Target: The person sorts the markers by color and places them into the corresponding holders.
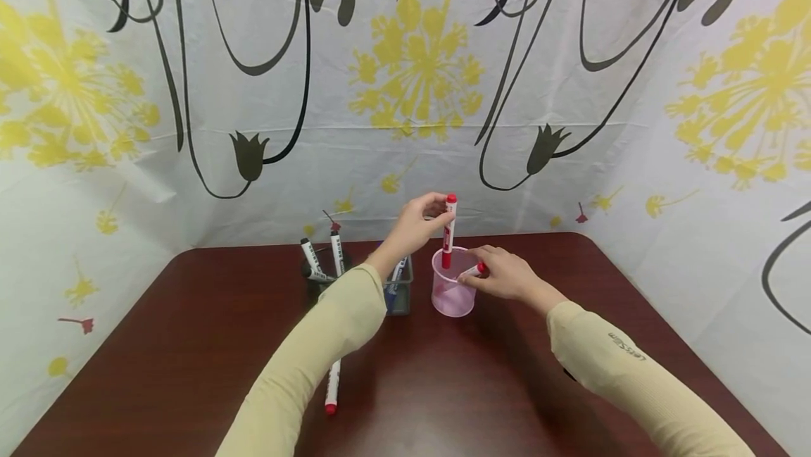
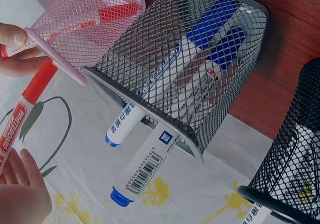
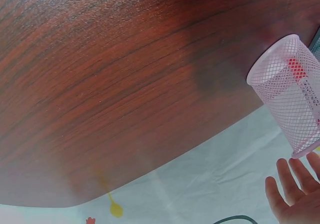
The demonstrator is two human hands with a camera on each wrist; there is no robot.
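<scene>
My left hand (image 1: 419, 223) pinches a red whiteboard marker (image 1: 449, 228) upright, its lower red end just inside the mouth of the pink mesh cup (image 1: 453, 304). At the cup's right rim, my right hand (image 1: 507, 274) has thumb and fingers around the outer end of a second red marker (image 1: 472, 272), which leans out over the rim. Inside the pink mesh, the left wrist view shows this marker's red lower end (image 2: 117, 12). The right hand's other fingers (image 3: 287, 179) reach loosely spread toward the cup rim.
Left of the pink cup stands a grey mesh box (image 2: 235, 79) holding blue markers (image 2: 142, 169). Further left is a black mesh cup (image 2: 280, 179) with several black-capped markers (image 1: 310, 253). Another red marker (image 1: 332, 386) lies on the dark wooden table (image 1: 405, 408) near my left sleeve.
</scene>
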